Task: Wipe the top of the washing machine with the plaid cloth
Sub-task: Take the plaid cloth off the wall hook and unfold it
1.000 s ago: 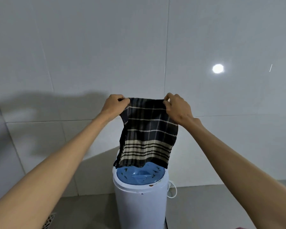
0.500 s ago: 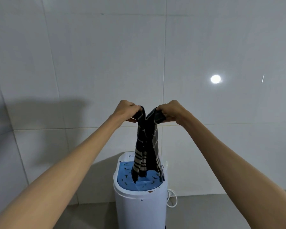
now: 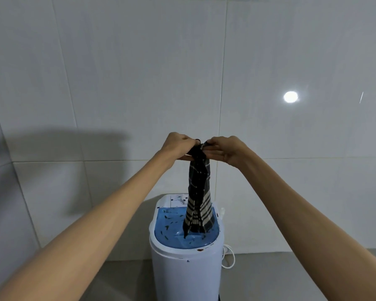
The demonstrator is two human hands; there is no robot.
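Since earlier, both hands have met, folding the plaid cloth [image 3: 199, 192]. Left hand [image 3: 178, 146] and right hand [image 3: 225, 149] pinch its top corners. Soft, limp fabric: bunch it before wiping the washing machine [image 3: 182, 270].

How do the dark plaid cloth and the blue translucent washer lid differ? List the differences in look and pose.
The dark plaid cloth is black with pale stripes; the blue translucent washer lid is one blue, flecked with dark bits. The cloth hangs limp and vertical, bunched between the left hand and right hand; the lid lies flat and rigid on the white washing machine. Whether the cloth's lower end touches the lid is unclear.
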